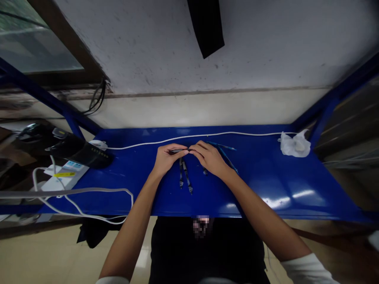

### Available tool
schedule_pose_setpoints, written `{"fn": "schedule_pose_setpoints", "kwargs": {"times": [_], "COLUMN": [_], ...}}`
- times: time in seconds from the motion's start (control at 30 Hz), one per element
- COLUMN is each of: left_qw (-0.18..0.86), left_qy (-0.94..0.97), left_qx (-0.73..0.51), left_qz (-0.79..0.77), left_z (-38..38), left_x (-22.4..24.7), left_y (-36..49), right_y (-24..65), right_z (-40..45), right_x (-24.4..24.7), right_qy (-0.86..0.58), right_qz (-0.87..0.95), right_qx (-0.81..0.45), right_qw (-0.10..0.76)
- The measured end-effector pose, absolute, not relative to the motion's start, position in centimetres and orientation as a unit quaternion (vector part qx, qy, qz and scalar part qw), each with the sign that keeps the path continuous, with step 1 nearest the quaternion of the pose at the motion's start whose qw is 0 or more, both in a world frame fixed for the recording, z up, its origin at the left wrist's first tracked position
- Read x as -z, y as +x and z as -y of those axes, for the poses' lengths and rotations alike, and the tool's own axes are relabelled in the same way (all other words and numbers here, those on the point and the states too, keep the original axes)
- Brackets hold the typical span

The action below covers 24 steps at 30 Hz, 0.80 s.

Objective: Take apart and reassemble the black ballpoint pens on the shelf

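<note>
Pinching a slim dark pen-like piece [179, 150] between the left hand [167, 159] and the right hand [209, 158]: both hands nearly closed, fingers curled, tips meeting at the piece, held just above a blue steel bench top [266, 189]. Directly below the hands, two dark pen-like pieces with blue markings [187, 177] lying close together, slightly splayed. Beside and beyond the right hand, thin blue rods [227, 159], not touched. Farther out, a white cable [207, 135] along the bench's back edge, a crumpled white plastic bag [295, 144] at the right end, a white power strip [63, 177] and a black device [79, 152] at the left.
</note>
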<state>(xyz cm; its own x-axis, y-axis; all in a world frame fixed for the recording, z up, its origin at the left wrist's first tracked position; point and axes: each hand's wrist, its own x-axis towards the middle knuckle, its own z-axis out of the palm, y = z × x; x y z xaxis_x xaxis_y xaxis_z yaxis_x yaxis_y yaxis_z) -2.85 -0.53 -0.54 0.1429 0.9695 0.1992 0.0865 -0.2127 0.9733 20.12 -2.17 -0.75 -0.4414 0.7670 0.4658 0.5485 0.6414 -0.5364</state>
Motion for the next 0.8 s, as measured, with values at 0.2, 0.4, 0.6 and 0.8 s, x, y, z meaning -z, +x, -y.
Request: {"fn": "schedule_pose_setpoints", "kwargs": {"times": [0.2,0.4,0.6,0.8], "left_qw": [0.447,0.438,0.449,0.459], "left_qy": [0.608,0.617,0.615,0.616], "left_qx": [-0.492,-0.490,-0.490,-0.487], "left_qz": [-0.434,-0.434,-0.424,-0.416], "left_z": [0.45,0.37,0.44,0.38], "left_x": [0.62,0.73,0.80,1.00], "left_y": [-2.98,-3.08,-3.06,-3.04], "right_y": [19.87,20.06,20.00,20.03], "right_z": [2.34,2.15,2.15,2.17], "right_x": [0.61,0.45,0.51,0.41], "right_qy": [-0.390,-0.390,-0.396,-0.403], "right_qz": [0.822,0.830,0.831,0.829], "right_qx": [-0.187,-0.168,-0.154,-0.162], "right_qw": [0.370,0.362,0.358,0.352]}}
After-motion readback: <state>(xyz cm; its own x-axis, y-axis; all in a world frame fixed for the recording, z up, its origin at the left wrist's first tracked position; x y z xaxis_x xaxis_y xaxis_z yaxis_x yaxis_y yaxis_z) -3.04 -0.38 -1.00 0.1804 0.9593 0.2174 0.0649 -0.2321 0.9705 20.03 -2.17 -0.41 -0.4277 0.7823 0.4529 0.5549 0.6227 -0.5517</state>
